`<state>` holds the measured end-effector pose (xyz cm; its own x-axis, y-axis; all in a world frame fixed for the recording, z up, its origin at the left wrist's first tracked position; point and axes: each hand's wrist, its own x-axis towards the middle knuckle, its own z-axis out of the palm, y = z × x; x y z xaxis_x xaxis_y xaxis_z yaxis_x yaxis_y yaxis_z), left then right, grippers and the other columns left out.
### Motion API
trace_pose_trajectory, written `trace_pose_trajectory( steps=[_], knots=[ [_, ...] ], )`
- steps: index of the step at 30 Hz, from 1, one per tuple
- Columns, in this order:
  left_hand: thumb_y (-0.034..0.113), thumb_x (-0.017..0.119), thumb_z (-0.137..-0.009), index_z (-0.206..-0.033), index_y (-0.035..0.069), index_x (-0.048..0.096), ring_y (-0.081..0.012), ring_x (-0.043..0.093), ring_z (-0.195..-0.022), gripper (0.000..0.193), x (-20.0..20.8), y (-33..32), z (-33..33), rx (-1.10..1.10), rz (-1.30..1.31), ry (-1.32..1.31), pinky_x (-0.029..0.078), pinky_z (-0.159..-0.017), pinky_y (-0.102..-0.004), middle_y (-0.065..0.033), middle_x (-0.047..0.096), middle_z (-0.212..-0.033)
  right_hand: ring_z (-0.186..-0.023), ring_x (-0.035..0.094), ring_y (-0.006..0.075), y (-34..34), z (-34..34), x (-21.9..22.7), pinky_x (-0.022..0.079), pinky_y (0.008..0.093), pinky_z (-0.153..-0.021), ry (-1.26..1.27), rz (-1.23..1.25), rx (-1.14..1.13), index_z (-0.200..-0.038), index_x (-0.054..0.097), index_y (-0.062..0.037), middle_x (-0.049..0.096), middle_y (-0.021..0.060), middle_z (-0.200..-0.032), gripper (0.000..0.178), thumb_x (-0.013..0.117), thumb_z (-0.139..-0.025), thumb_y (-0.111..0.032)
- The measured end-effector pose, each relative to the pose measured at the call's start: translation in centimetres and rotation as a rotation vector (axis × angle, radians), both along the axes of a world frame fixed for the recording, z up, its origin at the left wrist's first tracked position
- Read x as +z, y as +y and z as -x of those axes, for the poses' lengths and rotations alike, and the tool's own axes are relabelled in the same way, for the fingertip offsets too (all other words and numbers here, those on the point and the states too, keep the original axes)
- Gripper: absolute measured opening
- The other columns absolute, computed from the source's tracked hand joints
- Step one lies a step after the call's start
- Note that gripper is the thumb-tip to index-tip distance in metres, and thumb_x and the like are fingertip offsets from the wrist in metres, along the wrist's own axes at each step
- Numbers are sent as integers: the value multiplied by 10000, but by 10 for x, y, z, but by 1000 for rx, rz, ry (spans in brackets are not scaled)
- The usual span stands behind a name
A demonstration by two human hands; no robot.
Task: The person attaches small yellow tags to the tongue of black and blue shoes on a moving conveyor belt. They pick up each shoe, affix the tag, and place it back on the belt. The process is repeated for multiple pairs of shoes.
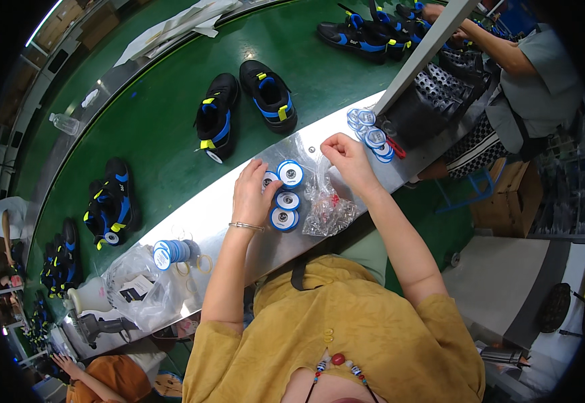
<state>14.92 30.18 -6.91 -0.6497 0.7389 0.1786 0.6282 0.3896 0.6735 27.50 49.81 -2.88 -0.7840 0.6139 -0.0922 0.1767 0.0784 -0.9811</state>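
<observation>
My left hand (252, 193) rests at the metal ledge, its thumb and bent fingers around a white, blue-edged round tag (268, 178). Several more such tags (290, 174) lie in a cluster against its right side. My right hand (347, 160) is raised over the ledge, thumb and forefinger pinched together. Whatever is between those fingertips, if anything, is too small or clear to make out. Under the right hand lies a clear plastic bag (330, 213) with small red bits inside. A pair of black and blue shoes (265, 96) with yellow tabs stands beyond the hands.
A row of tags (171, 252), elastic-looking rings (204, 262) and a plastic bag (138, 285) lie at left. More tags (373, 136) sit at right beside a slanted grey post (420, 57). Other shoes stand on the green belt (165, 154). Co-workers are at both sides.
</observation>
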Motion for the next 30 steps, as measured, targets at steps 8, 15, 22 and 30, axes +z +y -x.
trace_pose_trajectory(
  steps=[8, 15, 22, 30],
  knots=[
    [116, 757, -743, -954, -35, 636, -304, 630, -958, 286, 2, 9, 5, 145, -158, -328, 500, -844, -355, -169, 649, -1074, -651, 445, 14, -18, 2, -1, 334, 191, -555, -10, 35, 95, -927, 610, -20, 535, -58, -720, 80, 621, -904, -95],
    [112, 762, -760, -877, -30, 647, -186, 639, -830, 218, -11, 15, 16, 173, -286, -591, 511, -750, -288, -117, 671, -986, -651, 438, 9, -17, 6, -11, 329, 184, -558, -31, 11, 101, -931, 612, -21, 537, -61, -728, 77, 617, -907, -93],
    [68, 741, -787, -821, -31, 659, -152, 618, -817, 134, -4, 15, 10, 160, -394, -408, 514, -717, -271, -112, 631, -1022, -593, 431, 29, -23, 8, -13, 334, 210, -519, 20, 42, 114, -883, 619, -3, 537, -39, -658, 91, 634, -875, -92],
    [108, 740, -815, -781, -35, 634, -116, 583, -723, 181, 7, 13, 21, 166, -381, -703, 489, -659, -234, -69, 608, -898, -577, 442, 37, -29, 12, -17, 351, 227, -513, -6, 50, 117, -884, 622, -1, 523, -32, -626, 126, 657, -855, -118]
  ],
)
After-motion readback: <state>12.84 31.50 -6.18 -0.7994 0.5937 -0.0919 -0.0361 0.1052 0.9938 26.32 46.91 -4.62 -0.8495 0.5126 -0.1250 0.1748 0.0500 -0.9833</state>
